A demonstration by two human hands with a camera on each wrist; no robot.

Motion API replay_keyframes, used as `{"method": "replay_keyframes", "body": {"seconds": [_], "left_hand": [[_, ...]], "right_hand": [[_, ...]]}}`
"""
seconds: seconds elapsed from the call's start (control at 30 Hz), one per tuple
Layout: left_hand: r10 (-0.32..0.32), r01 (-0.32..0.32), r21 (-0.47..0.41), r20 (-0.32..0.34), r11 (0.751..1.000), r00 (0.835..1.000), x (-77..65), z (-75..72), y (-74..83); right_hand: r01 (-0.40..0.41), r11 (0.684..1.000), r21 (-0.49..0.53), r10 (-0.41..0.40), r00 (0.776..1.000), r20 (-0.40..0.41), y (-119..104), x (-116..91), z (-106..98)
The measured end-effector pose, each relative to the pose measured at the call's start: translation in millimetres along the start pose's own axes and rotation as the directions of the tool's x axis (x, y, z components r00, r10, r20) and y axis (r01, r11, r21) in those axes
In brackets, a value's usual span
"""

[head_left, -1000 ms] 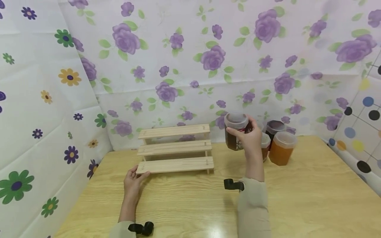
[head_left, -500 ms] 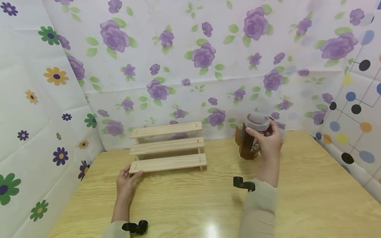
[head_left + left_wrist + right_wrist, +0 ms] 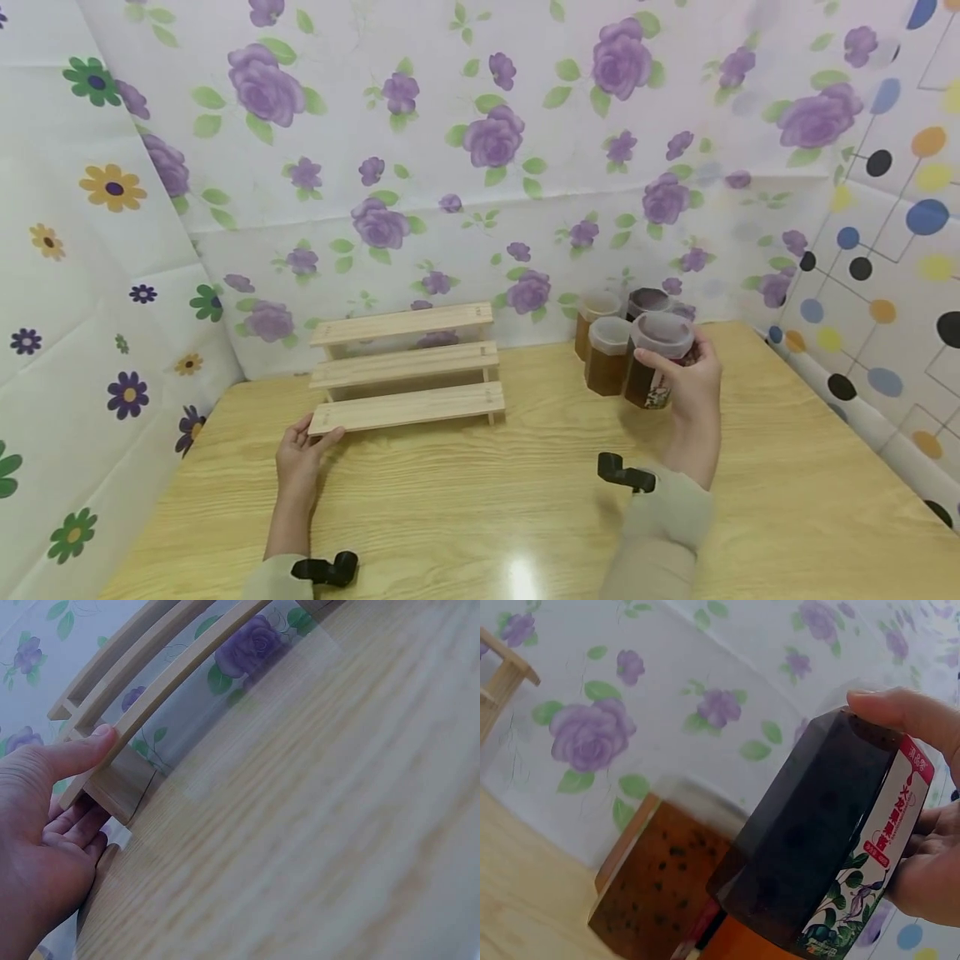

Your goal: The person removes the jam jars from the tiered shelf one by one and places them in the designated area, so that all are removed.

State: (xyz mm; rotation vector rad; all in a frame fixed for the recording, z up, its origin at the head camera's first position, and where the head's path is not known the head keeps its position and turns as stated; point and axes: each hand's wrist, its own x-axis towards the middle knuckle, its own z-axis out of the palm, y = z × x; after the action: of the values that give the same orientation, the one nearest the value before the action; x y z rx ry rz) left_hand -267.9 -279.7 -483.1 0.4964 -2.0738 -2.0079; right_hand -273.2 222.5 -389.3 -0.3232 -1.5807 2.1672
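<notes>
In the head view my right hand (image 3: 693, 400) grips a dark jam jar (image 3: 643, 371) with a translucent lid. The right wrist view shows this jar (image 3: 802, 832) tilted, my thumb along its lid end, and a printed label (image 3: 885, 855) on its side. My left hand (image 3: 300, 458) pinches the left end of the lowest board of a three-tier wooden shelf (image 3: 405, 408). In the left wrist view the thumb (image 3: 82, 754) lies over the board's edge and the other fingers are tucked beneath.
Beside the held jar stand an amber jar (image 3: 609, 367) with dark specks, another amber jar (image 3: 592, 333) behind it and a dark jar (image 3: 647, 302). An orange jar (image 3: 750, 945) is partly hidden. A flowered cloth (image 3: 525, 225) hangs behind the wood-grain table (image 3: 450, 492).
My right hand has carried the dark jar rightward and down, from left of the other jars to in front of them. The head view has turned right. My left hand keeps its hold on the shelf.
</notes>
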Motion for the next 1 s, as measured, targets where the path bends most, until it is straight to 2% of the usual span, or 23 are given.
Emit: {"method": "replay_keyframes", "body": {"seconds": [0.1,0.27,0.4,0.53,1.0], "left_hand": [[-0.008,0.008,-0.007,-0.002,1.000,1.000,0.9,-1.9,-0.8],[-0.009,0.009,0.004,0.010,1.000,1.000,1.0,-4.2,-1.4],[-0.003,0.003,-0.001,0.007,1.000,1.000,1.3,-2.9,-1.1],[-0.005,0.005,-0.005,-0.006,1.000,1.000,2.0,-2.1,-0.4],[-0.006,0.006,0.004,-0.001,1.000,1.000,1.3,-2.2,-0.9]], "right_hand": [[-0.043,0.997,-0.065,0.044,0.999,0.010,13,3,-9],[-0.104,0.980,-0.168,0.099,0.994,-0.038,32,3,-22],[-0.130,0.967,-0.220,0.116,0.990,-0.076,39,6,-23],[-0.149,0.952,-0.269,0.133,0.988,-0.076,42,10,-18],[-0.119,0.929,-0.349,0.127,0.992,-0.002,43,10,-13]]}}
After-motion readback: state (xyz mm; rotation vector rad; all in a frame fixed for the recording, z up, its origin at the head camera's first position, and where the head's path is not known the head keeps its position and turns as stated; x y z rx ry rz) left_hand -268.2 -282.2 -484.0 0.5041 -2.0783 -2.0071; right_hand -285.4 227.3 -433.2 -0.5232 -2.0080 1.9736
